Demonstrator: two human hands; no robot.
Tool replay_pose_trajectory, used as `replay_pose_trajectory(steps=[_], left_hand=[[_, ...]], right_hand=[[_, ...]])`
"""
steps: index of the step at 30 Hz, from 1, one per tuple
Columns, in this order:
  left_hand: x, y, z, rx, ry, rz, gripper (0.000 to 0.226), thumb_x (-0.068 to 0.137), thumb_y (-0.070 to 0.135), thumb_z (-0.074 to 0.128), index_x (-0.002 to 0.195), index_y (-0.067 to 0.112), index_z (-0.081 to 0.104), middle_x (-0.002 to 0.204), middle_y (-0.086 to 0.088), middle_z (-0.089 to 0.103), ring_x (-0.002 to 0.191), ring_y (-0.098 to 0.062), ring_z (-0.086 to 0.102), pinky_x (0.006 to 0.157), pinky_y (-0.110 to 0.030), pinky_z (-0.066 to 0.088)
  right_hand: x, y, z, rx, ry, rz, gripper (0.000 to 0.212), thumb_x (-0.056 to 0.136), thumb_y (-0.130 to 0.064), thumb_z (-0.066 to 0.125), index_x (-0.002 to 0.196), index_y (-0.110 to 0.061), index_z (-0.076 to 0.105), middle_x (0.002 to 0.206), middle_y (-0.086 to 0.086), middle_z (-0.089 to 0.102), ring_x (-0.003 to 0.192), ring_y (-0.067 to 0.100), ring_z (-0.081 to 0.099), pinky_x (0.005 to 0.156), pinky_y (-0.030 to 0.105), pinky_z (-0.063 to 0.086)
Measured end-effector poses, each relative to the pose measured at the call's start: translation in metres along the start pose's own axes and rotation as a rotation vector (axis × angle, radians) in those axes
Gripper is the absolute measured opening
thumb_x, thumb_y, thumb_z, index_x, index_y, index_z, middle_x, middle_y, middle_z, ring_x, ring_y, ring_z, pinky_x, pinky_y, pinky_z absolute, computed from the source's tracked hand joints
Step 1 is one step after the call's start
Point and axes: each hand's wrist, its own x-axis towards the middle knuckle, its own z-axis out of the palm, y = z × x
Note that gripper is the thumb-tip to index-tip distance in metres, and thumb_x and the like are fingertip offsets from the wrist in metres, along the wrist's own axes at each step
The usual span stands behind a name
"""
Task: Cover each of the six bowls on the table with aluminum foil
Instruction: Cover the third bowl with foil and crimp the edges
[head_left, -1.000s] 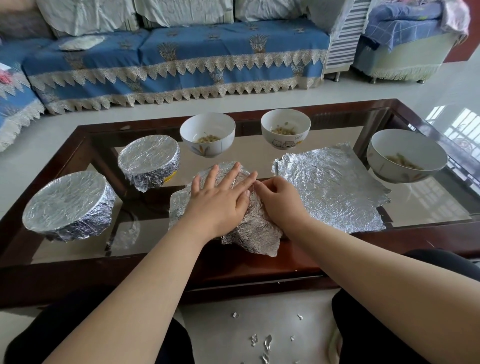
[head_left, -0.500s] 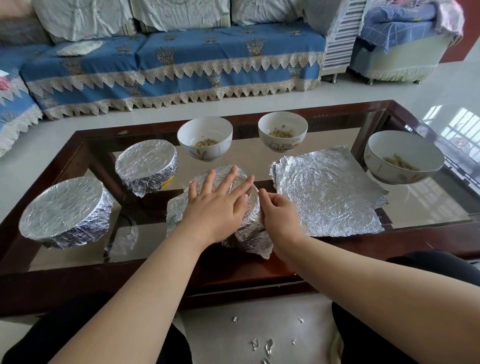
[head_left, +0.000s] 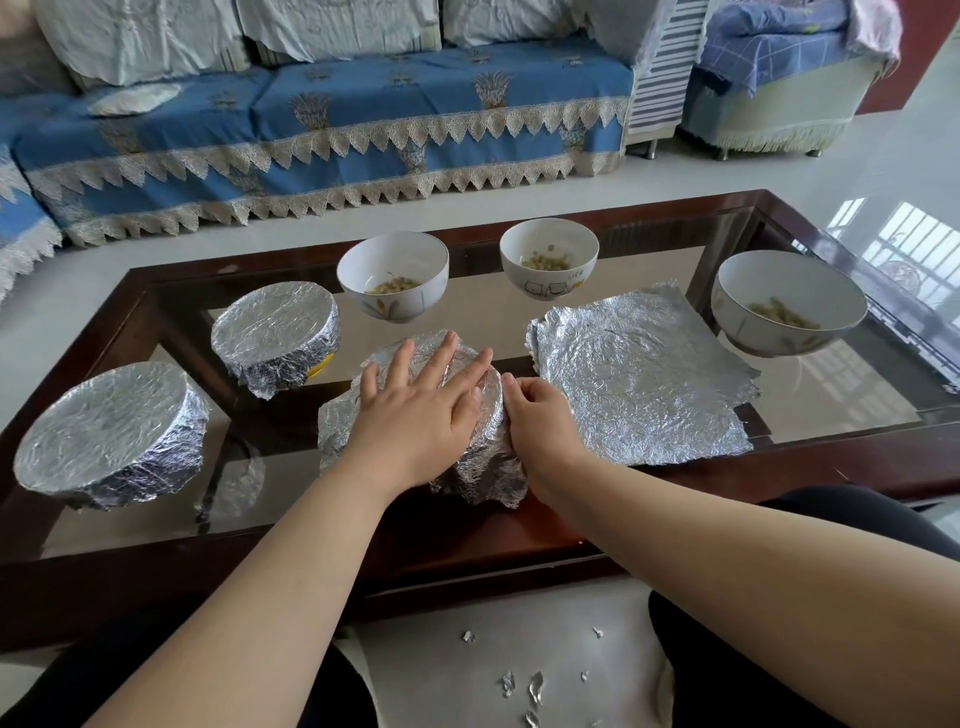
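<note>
The third bowl (head_left: 415, 405) sits at the near middle of the glass table (head_left: 857, 452), already draped in crinkled foil that flares loose at its near-left corner. Your left hand (head_left: 421, 410) lies flat on top with fingers straight and spread, pinning the sheet; your right hand (head_left: 540, 421) curls its fingers against the foil on the bowl's right side, pressing it in. Keep the top hand steady and work round the rim in small presses, tucking that loose left flap under last, so the thin sheet does not tear. Two covered bowls (head_left: 111, 431) (head_left: 275, 332) stand to the left, wrapped tight. Three open bowls (head_left: 393, 275) (head_left: 549, 257) (head_left: 789, 301) with food wait beyond, and spare foil sheets (head_left: 644, 374) lie just to the right
</note>
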Motion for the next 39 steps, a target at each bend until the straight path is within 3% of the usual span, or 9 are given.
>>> replay_pose_trajectory(steps=[9,12,15,19,24,28,30,33,39], left_hand=[[-0.001,0.000,-0.001,0.003,0.004,-0.003,0.049,0.104,0.051,0.013,0.150,0.060,-0.003,0.165,0.018,-0.011,0.153,-0.026,-0.009,0.120,-0.056,-0.003],[-0.001,0.001,-0.001,0.007,-0.003,-0.011,0.049,0.104,0.051,0.012,0.150,0.060,-0.004,0.164,0.018,-0.012,0.153,-0.027,-0.009,0.120,-0.056,-0.004],[-0.001,0.002,-0.001,0.012,-0.004,-0.028,0.049,0.104,0.051,0.011,0.149,0.059,-0.005,0.165,0.017,-0.013,0.153,-0.027,-0.010,0.120,-0.056,-0.004],[-0.002,0.005,-0.001,0.004,-0.012,-0.049,0.049,0.104,0.051,0.010,0.150,0.059,-0.007,0.165,0.016,-0.014,0.152,-0.029,-0.011,0.120,-0.057,-0.005],[-0.003,0.008,0.000,-0.017,-0.014,-0.088,0.050,0.104,0.050,0.009,0.151,0.057,-0.006,0.165,0.014,-0.014,0.152,-0.031,-0.012,0.119,-0.059,-0.005],[-0.003,0.012,0.001,-0.029,-0.008,-0.142,0.050,0.103,0.051,0.005,0.152,0.055,-0.005,0.165,0.011,-0.016,0.152,-0.033,-0.013,0.118,-0.060,-0.006],[-0.004,0.016,0.000,-0.045,-0.001,-0.180,0.050,0.103,0.052,0.004,0.153,0.053,-0.003,0.165,0.011,-0.016,0.151,-0.035,-0.013,0.117,-0.061,-0.006],[-0.004,0.021,-0.002,-0.080,-0.013,-0.216,0.051,0.102,0.055,0.003,0.153,0.054,0.000,0.165,0.012,-0.015,0.151,-0.035,-0.014,0.117,-0.062,-0.006],[-0.010,0.002,-0.017,-0.006,-0.146,-0.142,0.064,0.090,0.073,-0.002,0.151,0.057,0.001,0.164,0.017,-0.016,0.152,-0.031,-0.015,0.120,-0.060,-0.003]], right_hand=[[0.008,0.001,0.006,0.082,-0.040,0.067,0.019,0.101,-0.012,0.046,0.109,-0.001,0.060,0.064,0.002,0.048,0.031,0.000,0.035,0.034,0.017,0.029],[0.011,0.001,0.006,-0.005,-0.015,0.022,0.014,0.098,-0.006,0.047,0.098,-0.011,0.061,0.069,-0.002,0.052,0.038,0.001,0.041,0.039,0.018,0.034],[0.013,0.000,0.005,-0.096,0.034,-0.043,0.033,0.086,0.008,0.040,0.080,-0.022,0.054,0.072,-0.002,0.052,0.053,0.009,0.044,0.047,0.021,0.036],[0.008,-0.004,0.003,-0.177,0.055,-0.138,0.038,0.078,0.015,0.037,0.076,-0.019,0.053,0.068,-0.003,0.053,0.055,0.009,0.045,0.044,0.013,0.035],[0.003,-0.012,-0.007,-0.207,0.019,-0.160,0.033,0.082,0.007,0.036,0.080,-0.015,0.061,0.059,0.001,0.057,0.041,0.005,0.048,0.043,0.020,0.039],[-0.004,-0.010,-0.007,-0.281,-0.052,-0.202,0.016,0.094,-0.024,0.046,0.102,-0.020,0.059,0.079,-0.004,0.062,0.067,0.014,0.056,0.065,0.031,0.044],[-0.008,-0.007,-0.004,-0.368,-0.082,-0.259,0.026,0.096,-0.036,0.050,0.112,-0.017,0.057,0.094,-0.005,0.065,0.084,0.014,0.060,0.076,0.033,0.048],[-0.007,-0.007,-0.001,-0.447,-0.101,-0.283,0.031,0.097,-0.036,0.048,0.120,-0.016,0.053,0.115,-0.002,0.065,0.102,0.016,0.062,0.085,0.032,0.048],[0.002,-0.006,-0.001,-0.491,-0.130,-0.307,0.028,0.095,-0.028,0.047,0.121,-0.017,0.053,0.120,0.005,0.060,0.103,0.021,0.060,0.088,0.037,0.049]])
